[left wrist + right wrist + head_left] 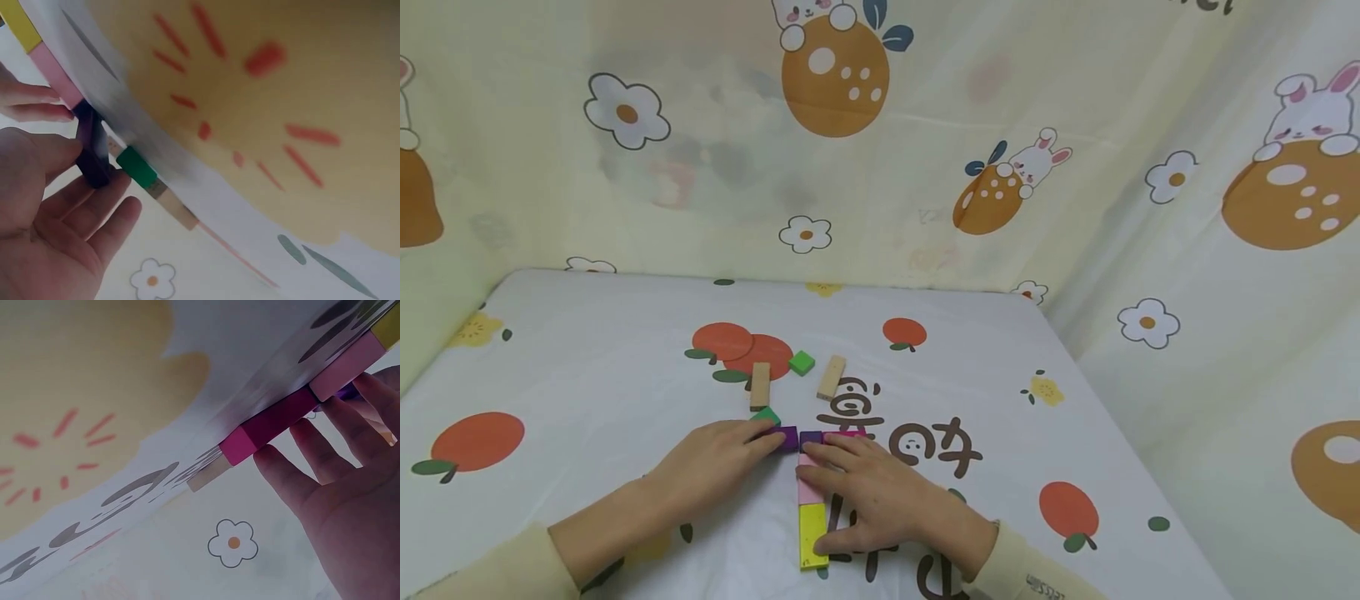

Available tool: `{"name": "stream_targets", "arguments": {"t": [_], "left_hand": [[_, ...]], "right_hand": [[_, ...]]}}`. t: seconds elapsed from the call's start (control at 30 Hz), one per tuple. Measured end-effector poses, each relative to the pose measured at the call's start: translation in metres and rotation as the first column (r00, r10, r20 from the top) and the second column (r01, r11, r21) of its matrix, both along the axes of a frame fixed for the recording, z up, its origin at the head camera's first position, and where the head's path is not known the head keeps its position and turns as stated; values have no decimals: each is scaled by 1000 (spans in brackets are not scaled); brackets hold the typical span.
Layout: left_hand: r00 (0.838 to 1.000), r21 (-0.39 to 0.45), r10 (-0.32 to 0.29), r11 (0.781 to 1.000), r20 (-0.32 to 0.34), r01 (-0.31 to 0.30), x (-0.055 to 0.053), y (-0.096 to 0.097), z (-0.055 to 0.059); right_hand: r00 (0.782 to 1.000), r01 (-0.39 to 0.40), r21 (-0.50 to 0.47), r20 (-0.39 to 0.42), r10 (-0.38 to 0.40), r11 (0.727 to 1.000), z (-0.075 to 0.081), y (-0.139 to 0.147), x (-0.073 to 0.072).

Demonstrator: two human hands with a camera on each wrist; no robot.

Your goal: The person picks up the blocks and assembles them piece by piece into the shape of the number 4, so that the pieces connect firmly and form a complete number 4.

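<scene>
My left hand (711, 462) pinches a purple block (94, 153) between thumb and fingers, at the left of a dark purple block (810, 437). A magenta block (275, 422) extends rightward from that corner. Toward me run a light pink block (809, 492) and then a yellow block (812, 533), in one line. My right hand (883, 492) lies over the pink and magenta blocks, its fingers spread and touching them, the thumb by the yellow one. A green block (766, 416) sits just beyond my left fingertips.
Farther back on the white patterned tablecloth (625, 350) lie two wooden blocks, the left one (761, 387) and the right one (831, 377). A bright green block (802, 362) lies between them. A printed curtain (715, 192) hangs behind the table.
</scene>
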State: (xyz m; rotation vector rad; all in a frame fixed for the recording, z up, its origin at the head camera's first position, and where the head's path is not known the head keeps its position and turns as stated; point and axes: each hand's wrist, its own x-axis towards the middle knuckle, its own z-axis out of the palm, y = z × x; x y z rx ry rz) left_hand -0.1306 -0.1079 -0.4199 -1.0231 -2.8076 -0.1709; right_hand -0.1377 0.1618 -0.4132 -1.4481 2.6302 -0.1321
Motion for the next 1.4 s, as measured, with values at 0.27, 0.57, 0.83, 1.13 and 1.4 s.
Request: {"name": "stream_targets", "arguments": {"t": [0.27,0.57,0.83,1.13,1.4], "left_hand": [[1000,-16,-16,1000,-9,16,-6,-2,2],[1000,-25,-29,999,5,29,-6,-5,0],[999,-20,-54,998,-2,54,-6,-7,0],[998,-84,-52,995,25,54,-6,-2,7],[998,-170,-65,984,-26,60,-7,3,6]], "right_hand": [[1000,-9,4,-24,9,1000,1,-1,0],[1000,-3,6,-5,3,1000,-1,-2,0],[1000,2,12,4,-2,1000,0,-2,0],[1000,13,21,26,-13,1000,2,-2,0],[1000,4,17,10,-4,1000,1,-2,0]]}}
